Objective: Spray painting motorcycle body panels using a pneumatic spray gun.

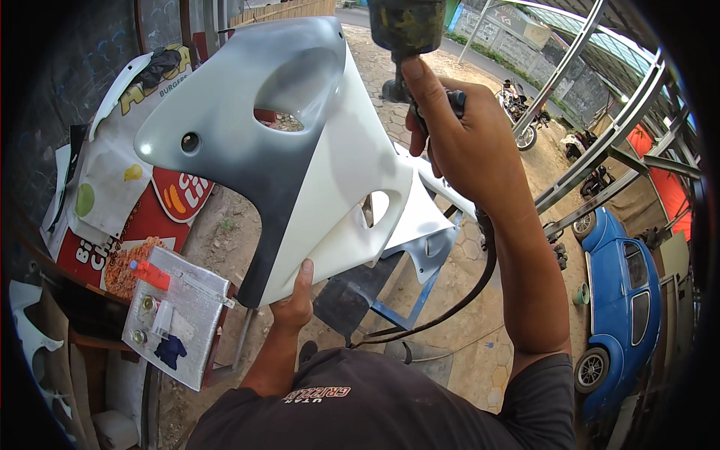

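Note:
A large motorcycle fairing panel (337, 172) fills the middle of the view, tilted up in front of me. Its left side and top are dark grey fading to pale silver, its right side is white, and it has scooped openings. My left hand (292, 304) grips the panel's lower edge, thumb on the face; its other fingers are hidden behind. Up at the right, my right hand (469, 135) is wrapped round a spray gun (409, 30) with a dark, paint-stained cup. The gun stands close to the panel's upper right edge. A dark hose (461, 304) hangs in a curve beside my right forearm.
Behind the panel, another white-and-grey panel (424, 244) lies by a blue metal stand (409, 311). At left, a silver-covered board (191, 281) carries a red bottle, small jars and a dark cloth. A blue car (619, 300) and motorbikes (517, 112) stand at right.

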Action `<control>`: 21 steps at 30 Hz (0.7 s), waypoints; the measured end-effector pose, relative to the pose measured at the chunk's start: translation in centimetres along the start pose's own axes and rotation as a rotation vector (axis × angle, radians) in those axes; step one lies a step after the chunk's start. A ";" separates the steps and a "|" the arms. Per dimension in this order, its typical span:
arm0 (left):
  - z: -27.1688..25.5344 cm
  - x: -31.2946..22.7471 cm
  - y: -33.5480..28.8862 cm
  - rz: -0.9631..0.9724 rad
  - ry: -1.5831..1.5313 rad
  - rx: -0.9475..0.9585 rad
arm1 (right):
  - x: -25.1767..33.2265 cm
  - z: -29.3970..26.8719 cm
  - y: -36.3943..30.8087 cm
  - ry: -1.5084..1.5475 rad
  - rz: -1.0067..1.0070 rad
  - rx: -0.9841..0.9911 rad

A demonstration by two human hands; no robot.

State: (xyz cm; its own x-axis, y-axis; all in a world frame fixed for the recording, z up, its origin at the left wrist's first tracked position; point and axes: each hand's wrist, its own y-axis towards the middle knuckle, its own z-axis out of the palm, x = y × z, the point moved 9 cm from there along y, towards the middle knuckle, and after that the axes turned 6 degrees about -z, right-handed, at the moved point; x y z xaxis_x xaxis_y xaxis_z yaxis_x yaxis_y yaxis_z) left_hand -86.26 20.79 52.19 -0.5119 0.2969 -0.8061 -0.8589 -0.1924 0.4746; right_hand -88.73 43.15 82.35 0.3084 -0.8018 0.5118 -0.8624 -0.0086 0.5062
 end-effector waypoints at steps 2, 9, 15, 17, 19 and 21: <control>0.2 0.7 -0.2 -0.020 0.033 0.095 | -0.8 -0.4 0.4 -0.019 -0.003 -0.020; -0.2 1.3 -0.2 -0.018 -0.009 0.097 | 0.7 0.3 -0.4 -0.013 -0.048 0.009; -0.4 0.2 0.0 -0.011 -0.003 0.007 | 2.1 1.7 -2.2 0.100 -0.036 0.155; -0.5 0.4 0.0 0.001 0.004 0.008 | 2.0 1.7 -2.3 0.100 -0.001 0.171; -0.9 1.4 -0.1 -0.029 -0.008 0.042 | 1.9 1.4 -2.0 0.143 -0.021 0.143; -0.6 2.1 -0.1 -0.057 -0.025 0.079 | 1.1 0.5 -1.9 0.149 -0.031 0.099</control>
State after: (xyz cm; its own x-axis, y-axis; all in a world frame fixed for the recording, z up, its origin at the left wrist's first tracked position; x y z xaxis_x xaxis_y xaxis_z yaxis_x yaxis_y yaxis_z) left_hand -87.25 20.82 50.24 -0.4613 0.3285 -0.8242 -0.8848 -0.1007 0.4550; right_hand -86.97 42.03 81.59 0.3851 -0.7027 0.5983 -0.8847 -0.0964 0.4561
